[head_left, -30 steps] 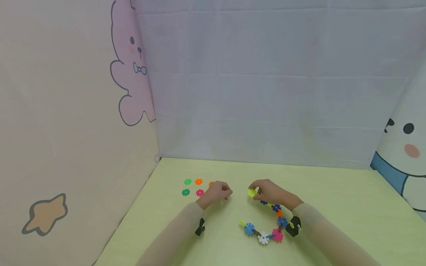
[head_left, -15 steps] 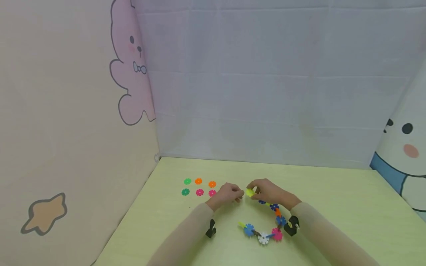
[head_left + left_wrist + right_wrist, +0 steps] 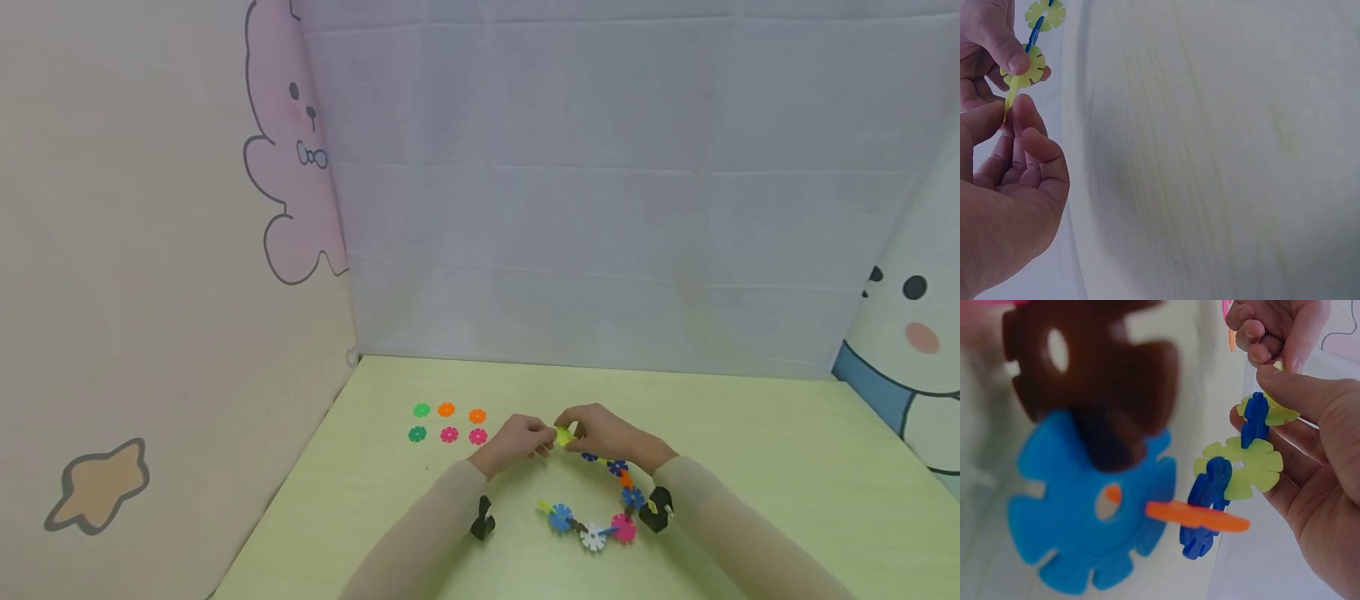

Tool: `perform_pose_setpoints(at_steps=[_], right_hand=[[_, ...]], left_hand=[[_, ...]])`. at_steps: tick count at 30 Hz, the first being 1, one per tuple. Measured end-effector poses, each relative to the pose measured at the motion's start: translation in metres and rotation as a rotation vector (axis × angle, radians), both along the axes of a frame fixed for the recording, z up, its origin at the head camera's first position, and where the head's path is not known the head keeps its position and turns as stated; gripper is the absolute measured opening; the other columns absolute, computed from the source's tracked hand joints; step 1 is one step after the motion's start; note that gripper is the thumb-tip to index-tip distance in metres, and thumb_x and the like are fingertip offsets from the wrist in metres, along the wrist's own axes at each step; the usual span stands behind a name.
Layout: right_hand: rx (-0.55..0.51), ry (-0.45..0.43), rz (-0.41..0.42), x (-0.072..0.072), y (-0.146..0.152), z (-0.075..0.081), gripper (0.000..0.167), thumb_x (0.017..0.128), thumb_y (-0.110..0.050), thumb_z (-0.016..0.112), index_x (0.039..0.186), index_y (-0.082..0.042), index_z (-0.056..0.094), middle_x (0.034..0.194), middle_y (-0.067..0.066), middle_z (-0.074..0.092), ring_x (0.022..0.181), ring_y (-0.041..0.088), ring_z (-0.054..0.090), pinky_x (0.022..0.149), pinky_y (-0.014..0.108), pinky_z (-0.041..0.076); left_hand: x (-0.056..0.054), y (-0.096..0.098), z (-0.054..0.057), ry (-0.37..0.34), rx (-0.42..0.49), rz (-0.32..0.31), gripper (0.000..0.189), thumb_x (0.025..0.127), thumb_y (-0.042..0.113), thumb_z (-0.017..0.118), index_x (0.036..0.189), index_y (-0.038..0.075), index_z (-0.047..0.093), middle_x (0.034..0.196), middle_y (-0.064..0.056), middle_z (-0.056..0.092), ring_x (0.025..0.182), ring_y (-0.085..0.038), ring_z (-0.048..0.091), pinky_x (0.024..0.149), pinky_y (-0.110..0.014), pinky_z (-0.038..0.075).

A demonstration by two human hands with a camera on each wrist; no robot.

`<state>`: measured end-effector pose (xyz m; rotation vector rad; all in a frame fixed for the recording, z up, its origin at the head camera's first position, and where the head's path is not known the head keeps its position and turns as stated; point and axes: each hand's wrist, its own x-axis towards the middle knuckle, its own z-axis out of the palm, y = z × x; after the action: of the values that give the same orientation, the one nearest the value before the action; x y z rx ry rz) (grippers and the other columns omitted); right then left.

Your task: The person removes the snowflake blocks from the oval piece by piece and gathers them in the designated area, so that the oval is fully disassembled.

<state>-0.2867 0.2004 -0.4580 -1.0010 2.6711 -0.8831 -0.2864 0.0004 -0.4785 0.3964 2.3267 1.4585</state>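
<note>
My right hand (image 3: 606, 433) pinches a yellow notched plastic disc (image 3: 1279, 412) at the far end of a curved chain of interlocking discs. My left hand (image 3: 521, 439) pinches another yellow disc (image 3: 1011, 97), seen edge-on and mostly covered by the fingertips. In the left wrist view this disc meets the rim of the yellow one (image 3: 1034, 67) under the right thumb. Dark blue (image 3: 1209, 506), yellow (image 3: 1241, 465), orange (image 3: 1197, 515), light blue (image 3: 1091, 506) and brown (image 3: 1097, 369) discs follow along the chain. Its near end, with a white disc (image 3: 593, 537), lies on the table.
Left of my hands, loose discs lie in two rows on the pale table (image 3: 750, 483): green (image 3: 422, 410), orange (image 3: 477, 416), dark green (image 3: 417, 434) and pink (image 3: 449, 435) among them. Cloth walls (image 3: 600, 208) stand behind and at both sides.
My left hand has moved right, away from the loose discs, to the chain's end, bringing its yellow disc against the one in my right hand. The right hand has shifted slightly left.
</note>
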Motion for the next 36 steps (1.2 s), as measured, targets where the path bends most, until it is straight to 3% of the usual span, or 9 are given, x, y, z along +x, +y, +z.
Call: perform_pose_setpoints(at_steps=[14, 22, 36], right_hand=[[0.015, -0.053, -0.06, -0.001, 0.006, -0.005, 0.037, 0.082, -0.016, 0.074, 0.115, -0.007, 0.06, 0.107, 0.005, 0.063, 0.085, 0.017, 0.063, 0.068, 0.028, 0.052], [0.037, -0.075, -0.028, 0.002, 0.012, -0.005, 0.036, 0.083, -0.016, 0.073, 0.116, -0.009, 0.061, 0.11, 0.004, 0.062, 0.093, 0.02, 0.062, 0.073, 0.032, 0.052], [0.053, 0.006, 0.041, 0.002, 0.015, -0.005, 0.028, 0.083, -0.01, 0.073, 0.11, -0.009, 0.066, 0.108, 0.003, 0.064, 0.094, 0.022, 0.062, 0.079, 0.037, 0.051]], left_hand=[[-0.003, -0.004, -0.005, -0.056, 0.088, 0.072, 0.017, 0.091, 0.017, 0.061, 0.092, 0.001, 0.068, 0.079, -0.004, 0.067, 0.07, -0.012, 0.061, 0.066, -0.025, 0.05], [-0.004, -0.008, -0.006, -0.093, 0.111, 0.132, 0.017, 0.09, 0.018, 0.063, 0.092, 0.002, 0.069, 0.078, -0.004, 0.068, 0.07, -0.011, 0.063, 0.066, -0.025, 0.049], [-0.004, -0.013, -0.004, -0.112, 0.07, 0.065, 0.016, 0.091, 0.017, 0.062, 0.093, 0.002, 0.067, 0.079, -0.005, 0.068, 0.071, -0.012, 0.062, 0.067, -0.026, 0.048]])
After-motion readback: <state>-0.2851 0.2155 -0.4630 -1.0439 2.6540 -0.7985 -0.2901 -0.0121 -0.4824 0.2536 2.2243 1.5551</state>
